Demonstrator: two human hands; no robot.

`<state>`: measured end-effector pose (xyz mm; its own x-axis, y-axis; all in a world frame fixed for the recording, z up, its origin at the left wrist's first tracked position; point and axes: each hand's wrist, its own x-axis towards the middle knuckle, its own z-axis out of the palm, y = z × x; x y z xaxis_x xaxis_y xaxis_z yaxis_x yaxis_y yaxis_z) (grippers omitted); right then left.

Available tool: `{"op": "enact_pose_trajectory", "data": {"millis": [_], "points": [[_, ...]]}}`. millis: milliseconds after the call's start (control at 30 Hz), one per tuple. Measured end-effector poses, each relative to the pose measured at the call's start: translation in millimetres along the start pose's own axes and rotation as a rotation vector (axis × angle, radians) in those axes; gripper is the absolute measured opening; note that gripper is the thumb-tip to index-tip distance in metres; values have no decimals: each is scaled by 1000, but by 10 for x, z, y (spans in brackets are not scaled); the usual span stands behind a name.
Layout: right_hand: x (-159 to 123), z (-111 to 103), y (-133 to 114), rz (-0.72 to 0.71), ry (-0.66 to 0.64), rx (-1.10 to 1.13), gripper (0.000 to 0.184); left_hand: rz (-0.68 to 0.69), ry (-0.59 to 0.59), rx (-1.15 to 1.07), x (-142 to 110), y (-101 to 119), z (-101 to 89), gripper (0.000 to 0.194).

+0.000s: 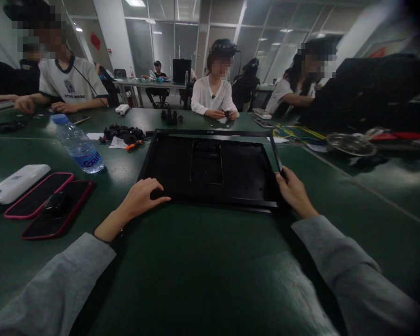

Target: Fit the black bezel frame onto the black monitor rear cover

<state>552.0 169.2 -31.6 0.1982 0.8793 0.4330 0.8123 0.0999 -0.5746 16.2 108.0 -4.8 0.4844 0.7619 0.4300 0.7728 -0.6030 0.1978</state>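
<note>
The right hand (296, 192) pinches the frame (210, 133), seemingly adjusting it over the shell (240, 170); two-handed support would need the spread left hand (138, 198) closed.

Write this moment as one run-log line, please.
Left hand: at near-left corner of black frame | right hand: gripping its right side | bottle: farther left

left arm (56, 284) and right arm (350, 268) reach forward; left fingers (150, 185) arch loosely, right fingers (282, 183) curl inward.

A co-worker's white T-shirt (72, 79) is bearing "STAR WARS", while a blue-capped bottle (75, 140) is showing "Gan" on its label (91, 161).
</note>
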Motion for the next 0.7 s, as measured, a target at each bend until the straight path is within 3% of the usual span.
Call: {"op": "enact_pose_trajectory", "data": {"millis": [333, 700], "points": [[6, 17, 12, 11, -29, 6, 55, -39, -96, -25, -4, 31, -16, 50], [25, 13, 77, 51, -74, 8, 48, -53, -98, -11, -17, 3, 4, 50]]}}
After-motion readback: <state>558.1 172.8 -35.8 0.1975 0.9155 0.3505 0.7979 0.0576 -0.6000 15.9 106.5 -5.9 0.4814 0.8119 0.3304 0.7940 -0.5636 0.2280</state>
